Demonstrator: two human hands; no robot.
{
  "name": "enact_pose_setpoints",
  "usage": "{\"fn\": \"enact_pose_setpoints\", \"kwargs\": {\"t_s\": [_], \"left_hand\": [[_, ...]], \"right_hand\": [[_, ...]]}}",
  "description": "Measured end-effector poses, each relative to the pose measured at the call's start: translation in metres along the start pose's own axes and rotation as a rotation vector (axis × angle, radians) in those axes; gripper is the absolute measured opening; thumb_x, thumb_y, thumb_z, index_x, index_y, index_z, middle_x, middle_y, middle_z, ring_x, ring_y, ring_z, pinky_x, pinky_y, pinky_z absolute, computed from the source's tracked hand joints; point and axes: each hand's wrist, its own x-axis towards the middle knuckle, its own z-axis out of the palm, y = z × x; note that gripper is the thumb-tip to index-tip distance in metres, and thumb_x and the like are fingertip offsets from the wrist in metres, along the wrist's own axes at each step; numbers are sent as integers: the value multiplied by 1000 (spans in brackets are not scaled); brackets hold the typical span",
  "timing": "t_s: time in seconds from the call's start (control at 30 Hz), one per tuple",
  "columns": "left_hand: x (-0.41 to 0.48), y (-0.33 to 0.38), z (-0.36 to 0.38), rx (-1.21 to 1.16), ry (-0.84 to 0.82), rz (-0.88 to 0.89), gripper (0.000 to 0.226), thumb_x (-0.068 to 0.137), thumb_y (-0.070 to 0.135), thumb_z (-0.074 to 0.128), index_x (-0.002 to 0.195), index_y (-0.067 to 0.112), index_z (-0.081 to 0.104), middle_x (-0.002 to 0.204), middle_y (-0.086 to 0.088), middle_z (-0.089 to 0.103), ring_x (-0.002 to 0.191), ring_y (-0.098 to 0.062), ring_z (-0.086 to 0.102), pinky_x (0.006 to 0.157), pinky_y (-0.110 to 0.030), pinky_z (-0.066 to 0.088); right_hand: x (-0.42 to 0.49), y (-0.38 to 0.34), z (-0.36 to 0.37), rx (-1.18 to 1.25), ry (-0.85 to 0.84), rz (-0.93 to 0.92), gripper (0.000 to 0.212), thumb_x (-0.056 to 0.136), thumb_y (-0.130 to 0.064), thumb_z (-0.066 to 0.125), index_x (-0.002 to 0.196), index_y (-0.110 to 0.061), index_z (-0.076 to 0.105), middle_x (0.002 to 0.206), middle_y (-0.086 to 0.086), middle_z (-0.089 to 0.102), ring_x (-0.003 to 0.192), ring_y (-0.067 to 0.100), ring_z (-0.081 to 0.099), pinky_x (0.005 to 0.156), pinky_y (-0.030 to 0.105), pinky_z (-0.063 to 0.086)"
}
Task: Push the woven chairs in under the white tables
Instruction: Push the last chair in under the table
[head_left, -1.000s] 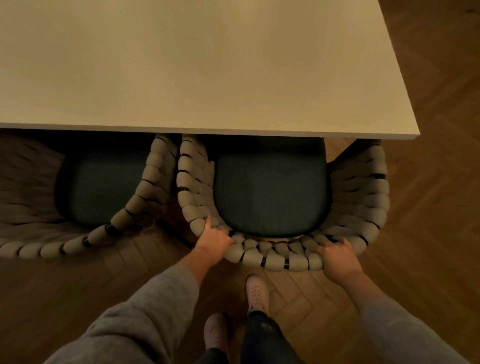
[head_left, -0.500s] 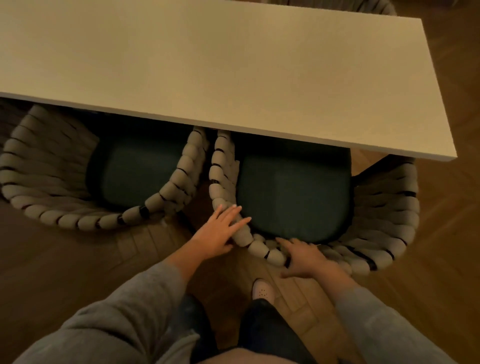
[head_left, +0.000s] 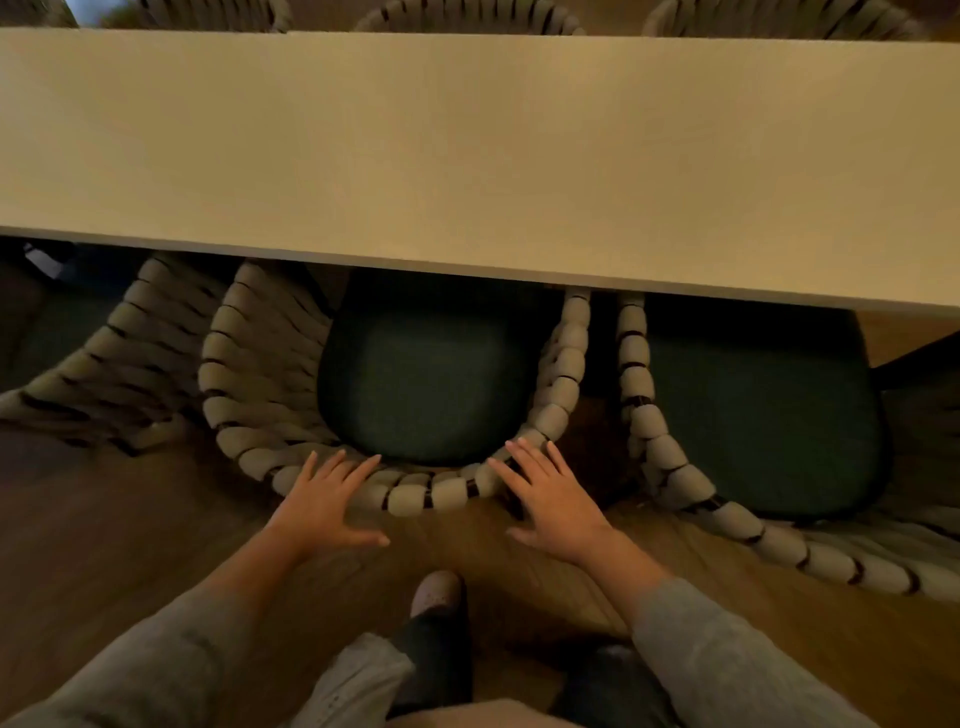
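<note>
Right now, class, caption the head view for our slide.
Left hand and right hand rest open on the woven chair, its seat partly under the white table.

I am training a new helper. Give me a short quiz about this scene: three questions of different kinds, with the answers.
1. True or false: the left hand and the right hand touch the middle chair with straight fingers.
2. Its cushion is: A fully under the table; B partly under it; C fully out.
3. Which hand is nearer the right chair?
Key: 1 true; 2 B; 3 the right hand.
</note>
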Motion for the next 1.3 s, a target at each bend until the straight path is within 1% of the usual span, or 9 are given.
{"fn": "enact_pose_setpoints", "kwargs": {"t_s": [0.13,0.2,0.27,0.37,0.73,0.8,0.97,1.13,1.3], "left_hand": [[3,-75,-11,156,-87,-15,89,82,68,56,154,29,20,158,0,27,147,-23,18,122,-44,4],[9,-87,-16,196,-104,-68,85,83,64,58,152,25,26,156,-3,31,146,-25,21,121,-42,9],[16,-94,-19,214,-103,-108,84,80,67,60,148,25,34,153,-5,36,144,-27,26,121,-43,12],[16,-96,-19,269,-106,-100,80,80,69,59,144,26,41,147,-6,43,139,-26,33,121,-43,15],[-30,-101,13,217,-135,-98,70,86,66,52,144,29,41,149,-7,39,141,-26,31,120,-42,13],[-39,-102,21,216,-140,-99,62,91,58,50,146,30,38,151,-7,37,142,-27,28,121,-46,9],[-42,-104,18,166,-162,-171,55,94,42,54,146,35,37,148,-4,37,141,-25,28,110,-72,-1],[-32,-117,8,39,-130,-261,50,97,26,54,143,37,42,144,-3,38,139,-24,28,109,-75,8],[-17,-129,-1,19,-137,-265,50,98,25,53,144,37,40,149,-4,34,140,-27,25,108,-75,10]], "right_hand": [[49,-61,6,-63,-103,69,77,87,-29,65,152,-26,23,156,4,30,149,26,13,117,56,-7],[66,-73,4,-53,-151,151,63,90,-22,60,147,-26,35,147,1,43,143,25,28,118,59,-2],[84,-79,-1,-85,-202,213,47,94,-19,53,140,-26,45,140,1,52,134,24,40,117,55,11],[95,-85,-6,-151,-274,259,34,97,-23,48,131,-26,52,131,2,58,124,25,49,107,45,30],[69,-112,14,-192,-319,256,38,96,-20,49,134,-23,47,130,6,57,124,26,49,107,46,27],[65,-119,18,-203,-334,247,38,96,-21,49,134,-23,48,129,6,58,124,26,49,105,46,28],[67,-125,14,-199,-307,226,33,95,-17,49,127,-22,52,124,5,60,120,27,51,102,48,31],[87,-135,-1,-191,-290,231,28,95,-21,53,123,-25,54,121,2,61,120,27,50,105,52,29],[102,-137,-9,-191,-300,246,33,94,-30,56,127,-26,52,122,2,61,121,27,50,106,51,28]]}}
